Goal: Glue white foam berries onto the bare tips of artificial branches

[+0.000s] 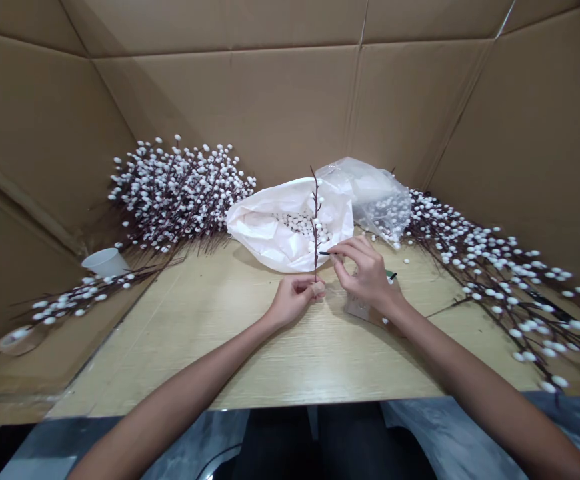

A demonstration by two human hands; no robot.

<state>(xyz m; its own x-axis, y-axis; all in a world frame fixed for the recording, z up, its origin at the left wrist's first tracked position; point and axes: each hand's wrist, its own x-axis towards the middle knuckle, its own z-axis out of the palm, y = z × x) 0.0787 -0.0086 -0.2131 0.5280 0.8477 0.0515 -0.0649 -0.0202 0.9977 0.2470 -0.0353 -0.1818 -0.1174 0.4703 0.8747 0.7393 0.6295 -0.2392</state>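
Observation:
My left hand [300, 297] pinches the lower end of a thin brown artificial branch [315, 220], which stands upright. A few white berries sit along its stem. In the fingers of my right hand [363, 267] is a small thin dark stick [325, 253], its tip close to the stem; I cannot tell whether they touch. Just behind the branch lies an open white plastic bag [255, 227] with loose white berries [297, 223] inside. Beneath my right hand is a small box-like object [357, 307], largely hidden by the hand and wrist.
At the back left lies a heap of berry branches [180, 193]; more berry branches [495, 267] spread along the right. A clear plastic bag [365, 183] rests behind. On the left are a white cup [106, 262] and a tape roll [20, 340]. Cardboard walls [230, 100] surround the table.

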